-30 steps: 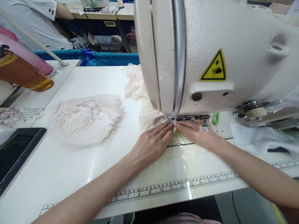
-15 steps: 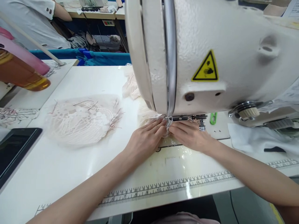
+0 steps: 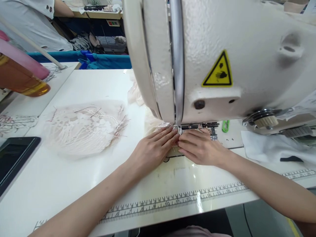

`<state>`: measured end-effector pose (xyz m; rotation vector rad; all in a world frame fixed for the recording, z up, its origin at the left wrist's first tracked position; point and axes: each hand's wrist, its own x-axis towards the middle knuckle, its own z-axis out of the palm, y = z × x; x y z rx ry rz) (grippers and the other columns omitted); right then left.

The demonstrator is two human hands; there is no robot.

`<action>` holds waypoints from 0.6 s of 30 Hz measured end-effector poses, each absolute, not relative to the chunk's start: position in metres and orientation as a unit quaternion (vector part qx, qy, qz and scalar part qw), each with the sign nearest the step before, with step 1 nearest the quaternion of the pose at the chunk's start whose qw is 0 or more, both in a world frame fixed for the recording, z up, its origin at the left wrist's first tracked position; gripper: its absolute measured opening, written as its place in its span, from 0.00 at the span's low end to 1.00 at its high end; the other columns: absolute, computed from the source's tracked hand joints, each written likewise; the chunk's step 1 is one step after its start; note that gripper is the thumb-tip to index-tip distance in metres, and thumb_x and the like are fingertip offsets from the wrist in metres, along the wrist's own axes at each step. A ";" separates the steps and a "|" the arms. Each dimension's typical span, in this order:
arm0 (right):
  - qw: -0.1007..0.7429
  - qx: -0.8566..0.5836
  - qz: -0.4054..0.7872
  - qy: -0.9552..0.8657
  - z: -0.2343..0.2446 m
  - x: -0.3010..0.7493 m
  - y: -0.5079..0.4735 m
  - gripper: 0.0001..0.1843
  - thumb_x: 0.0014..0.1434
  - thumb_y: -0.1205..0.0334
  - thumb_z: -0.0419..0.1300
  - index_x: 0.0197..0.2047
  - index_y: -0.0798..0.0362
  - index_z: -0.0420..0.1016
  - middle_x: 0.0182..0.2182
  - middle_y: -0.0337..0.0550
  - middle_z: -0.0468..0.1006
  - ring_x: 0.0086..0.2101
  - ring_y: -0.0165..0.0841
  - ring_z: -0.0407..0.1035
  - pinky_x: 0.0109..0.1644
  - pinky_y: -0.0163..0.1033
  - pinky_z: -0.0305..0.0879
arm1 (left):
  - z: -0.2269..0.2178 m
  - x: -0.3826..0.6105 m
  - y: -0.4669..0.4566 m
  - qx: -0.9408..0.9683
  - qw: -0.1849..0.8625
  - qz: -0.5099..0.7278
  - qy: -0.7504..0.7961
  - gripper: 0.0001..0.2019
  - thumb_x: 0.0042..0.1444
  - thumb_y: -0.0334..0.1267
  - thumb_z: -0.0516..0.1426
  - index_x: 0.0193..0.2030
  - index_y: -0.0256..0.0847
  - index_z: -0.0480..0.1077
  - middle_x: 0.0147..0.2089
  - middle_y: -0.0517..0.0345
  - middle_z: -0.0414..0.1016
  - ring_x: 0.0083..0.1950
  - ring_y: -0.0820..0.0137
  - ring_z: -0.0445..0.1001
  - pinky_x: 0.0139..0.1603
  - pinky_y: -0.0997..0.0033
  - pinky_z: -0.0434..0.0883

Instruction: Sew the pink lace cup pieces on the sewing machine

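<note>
A big cream sewing machine head (image 3: 222,56) fills the upper right. Under its presser foot (image 3: 179,129) lies a small piece of pale lace (image 3: 158,125). My left hand (image 3: 154,148) rests flat on the lace just left of the foot, fingers stretched out and close together. My right hand (image 3: 199,146) lies flat just right of it, fingertips meeting the left hand's at the foot. Both hands press the fabric onto the table; the lace between them is mostly hidden.
A stack of pale lace pieces (image 3: 84,126) lies to the left on the white table (image 3: 74,184). A dark tablet (image 3: 12,161) sits at the far left edge, an amber bottle (image 3: 22,80) above it. A ruler strip (image 3: 172,199) runs along the front. Another person's white sleeve (image 3: 37,23) shows at the back.
Both hands have slid slightly left and toward me at the presser foot, staying flat on the lace. The view has shifted so the machine head sits further left.
</note>
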<state>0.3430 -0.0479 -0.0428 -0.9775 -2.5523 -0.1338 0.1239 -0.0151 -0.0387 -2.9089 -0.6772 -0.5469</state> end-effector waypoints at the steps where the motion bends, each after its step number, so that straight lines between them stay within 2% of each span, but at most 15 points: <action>1: 0.199 -0.351 -0.054 -0.914 -0.043 0.343 -0.048 0.13 0.66 0.60 0.50 0.42 0.52 0.75 0.40 0.40 0.77 0.41 0.31 0.67 0.45 0.40 0.60 | -0.039 0.124 -0.015 -0.957 0.058 -0.181 -0.221 0.17 0.64 0.30 0.49 0.56 0.31 0.68 0.59 0.46 0.69 0.59 0.60 0.70 0.59 0.57 0.72; 7: 0.201 -0.355 -0.092 -0.909 -0.043 0.341 -0.050 0.12 0.66 0.60 0.50 0.41 0.55 0.74 0.41 0.40 0.78 0.43 0.31 0.69 0.44 0.40 0.59 | -0.039 0.126 -0.016 -0.953 0.059 -0.187 -0.230 0.16 0.64 0.30 0.48 0.55 0.32 0.69 0.58 0.48 0.70 0.59 0.61 0.70 0.59 0.58 0.72; 12: 0.212 -0.357 -0.119 -0.902 -0.044 0.343 -0.050 0.11 0.65 0.61 0.51 0.42 0.55 0.74 0.43 0.40 0.79 0.44 0.32 0.69 0.49 0.43 0.58 | -0.039 0.129 -0.018 -0.948 0.060 -0.197 -0.245 0.15 0.63 0.31 0.50 0.55 0.35 0.70 0.57 0.50 0.72 0.59 0.62 0.70 0.59 0.59 0.72; 18: 0.208 -0.365 -0.069 -0.905 -0.043 0.344 -0.050 0.11 0.64 0.63 0.52 0.43 0.52 0.75 0.42 0.42 0.79 0.46 0.34 0.68 0.48 0.42 0.60 | -0.038 0.132 -0.021 -0.942 0.060 -0.213 -0.254 0.15 0.63 0.32 0.51 0.54 0.34 0.70 0.55 0.51 0.73 0.58 0.62 0.71 0.58 0.59 0.73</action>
